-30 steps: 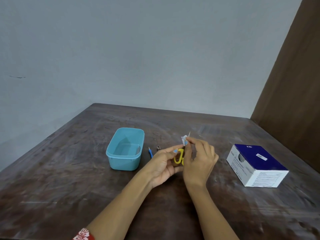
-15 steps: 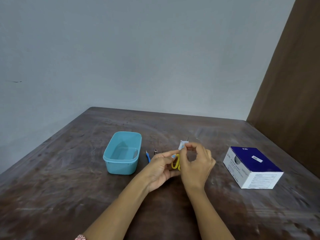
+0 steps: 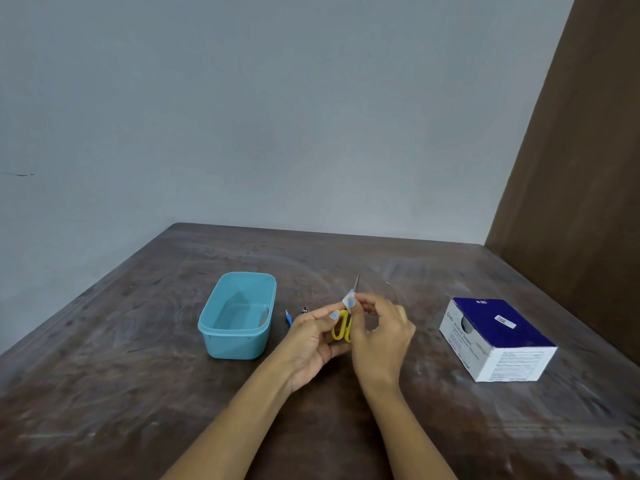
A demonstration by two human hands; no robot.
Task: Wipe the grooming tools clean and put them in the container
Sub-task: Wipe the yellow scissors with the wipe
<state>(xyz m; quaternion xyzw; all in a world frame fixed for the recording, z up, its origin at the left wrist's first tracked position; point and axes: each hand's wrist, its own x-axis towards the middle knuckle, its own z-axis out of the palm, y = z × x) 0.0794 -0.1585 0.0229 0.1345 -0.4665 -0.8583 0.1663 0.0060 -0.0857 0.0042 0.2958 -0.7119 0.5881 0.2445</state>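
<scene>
Small scissors with yellow handles (image 3: 341, 329) are held upright over the middle of the table, their metal tip pointing up. My left hand (image 3: 313, 339) grips the yellow handles. My right hand (image 3: 379, 336) pinches a small white wipe (image 3: 348, 299) around the blades, just below the tip. A light blue plastic container (image 3: 239, 317) stands to the left of my hands with a small metal tool lying inside it. Between the container and my left hand lie a thin blue-handled tool (image 3: 288, 318) and a tiny dark object (image 3: 305, 310).
A white and dark blue box of alcohol swabs (image 3: 498, 337) sits on the right of the dark wooden table (image 3: 138, 393). A grey wall runs behind the table and a brown panel rises at the right.
My right hand has slid the wipe down the blades, so more of the metal tip shows above it. The camera view shifted slightly.
</scene>
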